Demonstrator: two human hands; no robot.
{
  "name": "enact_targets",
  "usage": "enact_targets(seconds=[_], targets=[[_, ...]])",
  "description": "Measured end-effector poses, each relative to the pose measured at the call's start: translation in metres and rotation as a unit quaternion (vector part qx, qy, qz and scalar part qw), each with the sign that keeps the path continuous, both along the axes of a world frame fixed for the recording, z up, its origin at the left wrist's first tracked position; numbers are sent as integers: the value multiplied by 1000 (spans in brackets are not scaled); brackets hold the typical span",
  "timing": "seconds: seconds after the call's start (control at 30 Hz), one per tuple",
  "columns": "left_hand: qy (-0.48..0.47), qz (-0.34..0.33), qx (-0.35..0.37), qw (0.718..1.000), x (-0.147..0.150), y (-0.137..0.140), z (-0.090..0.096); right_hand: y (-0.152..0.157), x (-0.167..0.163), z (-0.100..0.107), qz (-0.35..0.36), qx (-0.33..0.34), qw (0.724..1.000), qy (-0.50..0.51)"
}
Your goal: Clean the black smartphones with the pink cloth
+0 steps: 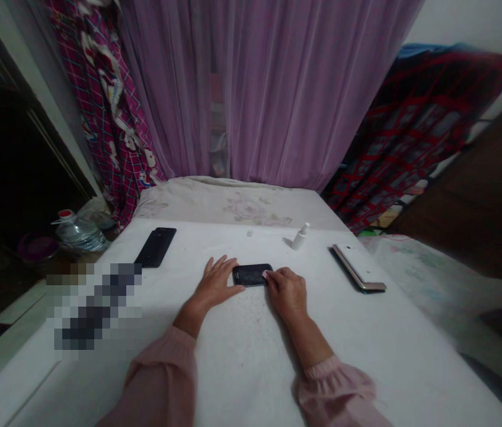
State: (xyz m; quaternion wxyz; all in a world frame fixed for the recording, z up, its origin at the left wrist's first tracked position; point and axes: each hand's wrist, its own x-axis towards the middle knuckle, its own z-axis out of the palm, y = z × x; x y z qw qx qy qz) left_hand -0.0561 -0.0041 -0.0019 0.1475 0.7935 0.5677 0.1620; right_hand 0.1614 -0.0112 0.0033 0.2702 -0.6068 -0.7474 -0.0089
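A dark smartphone (251,275) lies flat, screen up, on the white-covered table. My left hand (216,283) is at its left end, with thumb and index finger at the near and far edges and the other fingers spread. My right hand (288,290) is closed in a pinch on a small pale wipe (265,274), pressed against the right part of the screen. Most of the wipe is hidden by my fingers. Beyond my right hand stands a small white spray bottle (299,238).
Another black phone (157,247) lies at left, near a pixelated dark patch. Stacked phones (357,267), a white one on top, lie at right. A tiny pale square (249,233) sits beyond the phone. Purple curtains (277,89) hang behind; a water jug (79,231) stands left.
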Motion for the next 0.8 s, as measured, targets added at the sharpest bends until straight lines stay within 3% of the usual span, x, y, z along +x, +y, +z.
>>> enact_targets(seconds=[0.23,0.5,0.8], targets=[[6,5,-9,1000,4,-1,3,-2,-38,4,76,-6,997,3],[0,6,-13,1000,2,-2,4,13,-2,6,-57,-34,998,-7],[10,10,-9,1000,4,-1,2,1,-41,3,90,-12,996,1]])
